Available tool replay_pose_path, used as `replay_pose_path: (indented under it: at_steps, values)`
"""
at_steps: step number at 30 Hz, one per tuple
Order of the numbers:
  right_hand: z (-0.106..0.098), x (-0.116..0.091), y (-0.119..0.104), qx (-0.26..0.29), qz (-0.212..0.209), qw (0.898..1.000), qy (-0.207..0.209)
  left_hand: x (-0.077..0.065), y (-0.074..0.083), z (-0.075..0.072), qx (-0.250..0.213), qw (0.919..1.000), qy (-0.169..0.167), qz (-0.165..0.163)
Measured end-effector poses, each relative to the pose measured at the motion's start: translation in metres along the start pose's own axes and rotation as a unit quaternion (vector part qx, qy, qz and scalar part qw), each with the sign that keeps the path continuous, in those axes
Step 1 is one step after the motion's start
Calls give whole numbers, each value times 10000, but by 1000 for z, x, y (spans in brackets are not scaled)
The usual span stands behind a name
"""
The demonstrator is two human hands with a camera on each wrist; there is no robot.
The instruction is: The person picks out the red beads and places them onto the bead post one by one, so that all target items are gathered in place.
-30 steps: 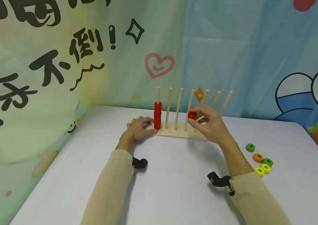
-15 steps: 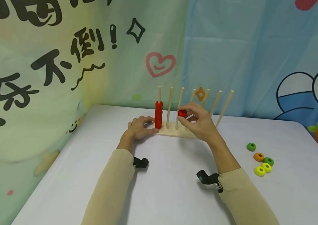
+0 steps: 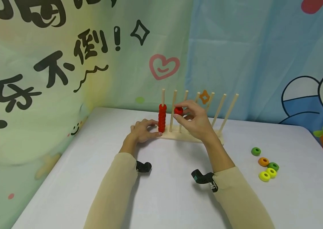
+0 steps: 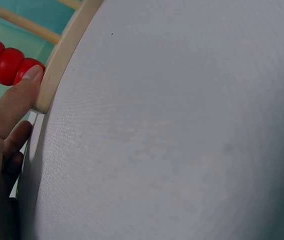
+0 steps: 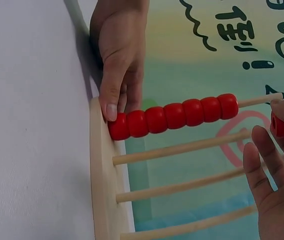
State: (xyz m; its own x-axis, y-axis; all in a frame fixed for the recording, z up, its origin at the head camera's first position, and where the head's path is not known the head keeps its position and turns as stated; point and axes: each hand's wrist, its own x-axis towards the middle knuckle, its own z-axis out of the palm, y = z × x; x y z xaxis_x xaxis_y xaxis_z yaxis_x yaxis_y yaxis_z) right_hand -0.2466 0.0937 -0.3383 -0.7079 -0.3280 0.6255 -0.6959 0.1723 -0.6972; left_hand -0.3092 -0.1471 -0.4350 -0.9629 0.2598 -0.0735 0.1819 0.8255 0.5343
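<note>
A wooden peg rack (image 3: 184, 137) with several upright pegs stands toward the back of the table. Red beads (image 3: 162, 118) are stacked on its leftmost peg, whose top sticks out bare. My left hand (image 3: 142, 131) holds the left end of the base. In the left wrist view its thumb (image 4: 29, 82) lies against the base beside the lowest bead. My right hand (image 3: 196, 121) pinches one loose red bead (image 3: 178, 111) between thumb and fingertips, in front of the second and third pegs. In the right wrist view that bead (image 5: 281, 126) is close to the tip of the leftmost peg.
Loose beads lie on the table at the right: a green bead (image 3: 256, 151), an orange bead (image 3: 263, 161), another green bead (image 3: 273, 166) and two yellow beads (image 3: 264, 176). A printed cloth backdrop (image 3: 221, 57) hangs behind the table.
My right hand has carried the red bead leftward along the rack, from near the fourth peg to near the second, and slightly up. My left hand has kept its place on the rack.
</note>
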Motion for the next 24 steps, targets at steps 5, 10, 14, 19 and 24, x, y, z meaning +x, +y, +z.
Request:
replay_pose_path:
  at_steps: [5, 10, 14, 19, 24]
  values:
    - [9, 6, 1, 245, 62, 9997, -38, 0, 0, -1, 16, 10000, -1, -20]
    - [17, 12, -1, 413, 170, 9990, -73, -1, 0, -1, 20, 10000, -4, -38]
    - [20, 16, -4, 363, 147, 9992, -47, -1, 0, 0, -13, 10000, -30, -46]
    - [21, 23, -6, 479, 75, 9988, 99, -1, 0, 0, -45, 10000, -3, -52]
    - [23, 28, -7, 629, -72, 9978, 172, -1, 0, -1, -56, 10000, -7, -38]
